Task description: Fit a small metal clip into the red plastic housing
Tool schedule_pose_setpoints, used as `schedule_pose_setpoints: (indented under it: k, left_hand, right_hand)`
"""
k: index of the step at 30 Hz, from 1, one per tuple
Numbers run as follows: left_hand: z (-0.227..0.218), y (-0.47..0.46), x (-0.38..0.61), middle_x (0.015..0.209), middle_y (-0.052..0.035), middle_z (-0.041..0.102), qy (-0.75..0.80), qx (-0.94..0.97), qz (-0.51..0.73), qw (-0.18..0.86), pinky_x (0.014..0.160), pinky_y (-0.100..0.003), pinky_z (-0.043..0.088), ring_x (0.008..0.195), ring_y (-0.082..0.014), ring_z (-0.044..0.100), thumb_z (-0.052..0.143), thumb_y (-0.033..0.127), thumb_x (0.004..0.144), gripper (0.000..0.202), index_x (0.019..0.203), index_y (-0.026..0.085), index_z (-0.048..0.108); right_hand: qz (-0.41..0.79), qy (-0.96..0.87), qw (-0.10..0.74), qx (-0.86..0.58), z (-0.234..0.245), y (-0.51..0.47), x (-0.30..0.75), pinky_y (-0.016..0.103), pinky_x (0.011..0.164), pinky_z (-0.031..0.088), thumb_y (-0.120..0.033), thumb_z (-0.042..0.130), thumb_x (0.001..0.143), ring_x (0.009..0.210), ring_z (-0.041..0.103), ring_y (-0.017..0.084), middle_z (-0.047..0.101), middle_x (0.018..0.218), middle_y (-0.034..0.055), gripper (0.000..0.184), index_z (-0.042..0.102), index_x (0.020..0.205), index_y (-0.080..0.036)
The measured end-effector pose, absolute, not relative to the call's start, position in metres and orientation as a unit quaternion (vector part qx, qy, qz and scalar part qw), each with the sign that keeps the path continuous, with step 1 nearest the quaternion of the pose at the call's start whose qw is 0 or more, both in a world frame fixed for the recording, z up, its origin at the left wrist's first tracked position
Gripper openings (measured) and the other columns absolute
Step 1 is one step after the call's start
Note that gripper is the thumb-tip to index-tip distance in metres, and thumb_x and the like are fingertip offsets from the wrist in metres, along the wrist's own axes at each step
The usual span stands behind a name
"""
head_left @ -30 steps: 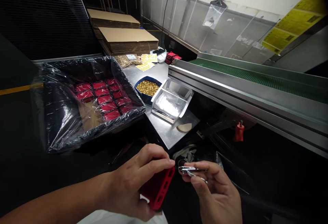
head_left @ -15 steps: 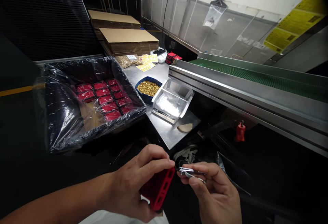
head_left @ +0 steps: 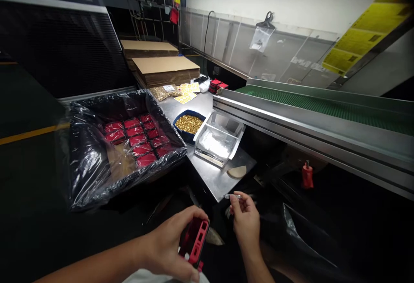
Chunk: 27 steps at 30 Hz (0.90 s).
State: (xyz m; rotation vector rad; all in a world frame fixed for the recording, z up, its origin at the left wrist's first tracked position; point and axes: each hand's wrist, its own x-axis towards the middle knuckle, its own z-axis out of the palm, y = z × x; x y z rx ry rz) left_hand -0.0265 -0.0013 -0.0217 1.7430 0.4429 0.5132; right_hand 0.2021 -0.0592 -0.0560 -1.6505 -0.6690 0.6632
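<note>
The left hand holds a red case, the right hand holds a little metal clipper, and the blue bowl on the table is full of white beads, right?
Nearly. The head view shows the blue bowl holds gold bits, not white beads. The left hand does hold the red case, and the right hand the metal clipper.

Conveyor (head_left: 310, 119) blocks right; left open.

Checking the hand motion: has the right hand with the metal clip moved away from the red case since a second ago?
Yes. The right hand and metal clip moved from the red case toward the steel table's corner.
</note>
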Motion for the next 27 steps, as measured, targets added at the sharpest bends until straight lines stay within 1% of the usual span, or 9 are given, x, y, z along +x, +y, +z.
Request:
schedule_pose_setpoints:
  k: [2,4,8,13,18,20,23,25,27]
  left_hand:
    - [-0.047,-0.004,-0.034,0.113,-0.0066,0.057,0.238,0.75,0.186,0.588,0.086,-0.039,0.052,0.097,-0.0284,0.058,0.089,0.063,0.055,0.09,0.129,0.028,0.053]
    - [-0.066,-0.007,-0.044,0.114,-0.006,0.055,0.257,0.752,0.157,0.586,0.089,-0.041,0.049,0.1,-0.0292,0.056,0.084,0.071,0.056,0.088,0.128,0.03,0.055]
    - [-0.082,-0.011,-0.058,0.117,-0.0062,0.053,0.299,0.728,0.125,0.604,0.091,-0.042,0.046,0.104,-0.0306,0.054,0.074,0.08,0.061,0.086,0.129,0.031,0.055]
    - [-0.092,-0.011,-0.058,0.117,-0.0065,0.056,0.334,0.665,0.108,0.659,0.092,-0.044,0.044,0.102,-0.0301,0.055,0.08,0.074,0.058,0.086,0.126,0.029,0.053]
    - [-0.104,-0.01,-0.051,0.124,-0.0134,0.059,0.322,0.588,0.108,0.734,0.088,-0.044,0.046,0.109,-0.0336,0.055,0.083,0.082,0.048,0.098,0.121,0.025,0.049]
    - [-0.104,-0.006,-0.051,0.122,-0.0154,0.061,0.314,0.567,0.097,0.755,0.089,-0.044,0.047,0.113,-0.0339,0.056,0.076,0.084,0.061,0.087,0.119,0.023,0.049]
    - [-0.097,0.007,-0.056,0.114,-0.0155,0.067,0.332,0.549,0.07,0.764,0.083,-0.038,0.049,0.099,-0.0274,0.064,0.062,0.073,0.086,0.06,0.112,0.02,0.053]
    - [-0.092,0.016,-0.062,0.107,-0.0135,0.07,0.361,0.552,0.068,0.749,0.077,-0.033,0.048,0.088,-0.0238,0.065,0.065,0.069,0.087,0.056,0.11,0.018,0.056]
    - [-0.088,0.023,-0.068,0.091,-0.009,0.07,0.388,0.568,0.079,0.721,0.068,-0.028,0.044,0.076,-0.02,0.061,0.074,0.066,0.081,0.058,0.106,0.016,0.06]
  right_hand:
    - [0.269,-0.285,0.584,-0.711,-0.085,-0.046,0.203,0.03,0.057,0.056,-0.056,0.071,0.08,0.067,0.066,0.02,0.07,0.076,0.006,0.049,0.064,0.102,-0.013]
    - [0.253,-0.291,0.58,-0.718,-0.108,-0.038,0.204,0.034,0.065,0.058,-0.056,0.069,0.081,0.073,0.067,0.022,0.071,0.082,0.0086,0.051,0.064,0.106,-0.012]
    - [0.21,-0.323,0.543,-0.746,-0.13,-0.041,0.211,0.039,0.073,0.054,-0.054,0.071,0.08,0.069,0.061,0.02,0.067,0.087,0.0079,0.046,0.068,0.102,-0.013]
    - [0.213,-0.368,0.489,-0.761,-0.111,-0.049,0.227,0.036,0.064,0.049,-0.05,0.07,0.081,0.063,0.059,0.021,0.064,0.072,0.0037,0.035,0.068,0.09,-0.017]
    - [0.166,-0.377,0.498,-0.763,-0.089,-0.054,0.232,0.036,0.08,0.051,-0.048,0.058,0.092,0.085,0.064,0.021,0.068,0.096,0.0072,0.037,0.059,0.115,-0.019]
    - [0.163,-0.392,0.488,-0.763,-0.098,-0.059,0.23,0.036,0.078,0.05,-0.047,0.059,0.09,0.082,0.064,0.022,0.068,0.092,0.0069,0.035,0.062,0.11,-0.018]
    - [0.191,-0.403,0.458,-0.769,-0.121,-0.069,0.227,0.036,0.069,0.049,-0.044,0.063,0.085,0.069,0.063,0.022,0.068,0.08,0.0054,0.028,0.065,0.096,-0.018]
    - [0.205,-0.395,0.45,-0.775,-0.132,-0.075,0.224,0.036,0.07,0.049,-0.044,0.062,0.086,0.068,0.063,0.021,0.068,0.081,0.0053,0.03,0.064,0.099,-0.017]
    - [0.225,-0.391,0.449,-0.771,-0.136,-0.079,0.221,0.036,0.072,0.05,-0.046,0.062,0.088,0.071,0.064,0.02,0.069,0.082,0.0045,0.032,0.063,0.101,-0.017]
